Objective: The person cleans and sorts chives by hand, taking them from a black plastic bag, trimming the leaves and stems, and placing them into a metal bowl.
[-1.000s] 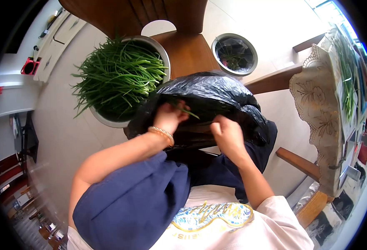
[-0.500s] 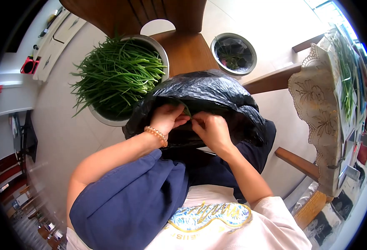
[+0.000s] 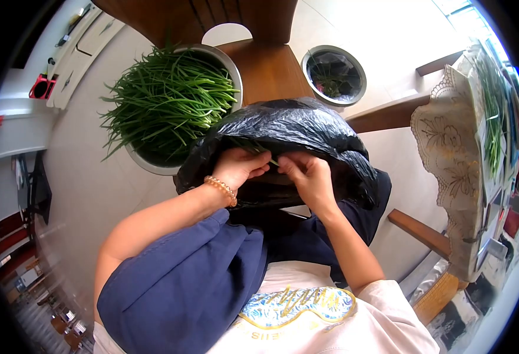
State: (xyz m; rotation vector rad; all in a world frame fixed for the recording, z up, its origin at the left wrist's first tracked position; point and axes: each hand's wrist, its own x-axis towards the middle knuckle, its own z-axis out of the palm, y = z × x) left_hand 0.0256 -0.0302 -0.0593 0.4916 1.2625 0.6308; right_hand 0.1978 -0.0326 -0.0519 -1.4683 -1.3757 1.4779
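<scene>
A black plastic bag [image 3: 297,118] lies over my lap with its mouth facing me. Both hands work inside that mouth. My left hand [image 3: 241,167], with a beaded bracelet at the wrist, is closed round a few garlic chives [image 3: 274,161] whose pale ends point right. Close beside it, my right hand [image 3: 307,177] pinches at the stem end with thumb and forefinger. Beyond the bag to the left, a big metal basin [image 3: 236,74] is heaped with long green garlic chives [image 3: 168,106]. The leaves inside the bag are mostly hidden.
A wooden chair [image 3: 259,74] stands in front, touching the basin. Farther right on the floor is a smaller metal bowl [image 3: 362,76] lined with dark plastic, holding scraps. At the right, a table with a lace-edged cloth [image 3: 442,141] carries more green stalks [image 3: 493,130].
My right hand has shifted slightly right and its fingers have turned. The pale stem end between the hands now shows more clearly. My left hand stays nearly in place.
</scene>
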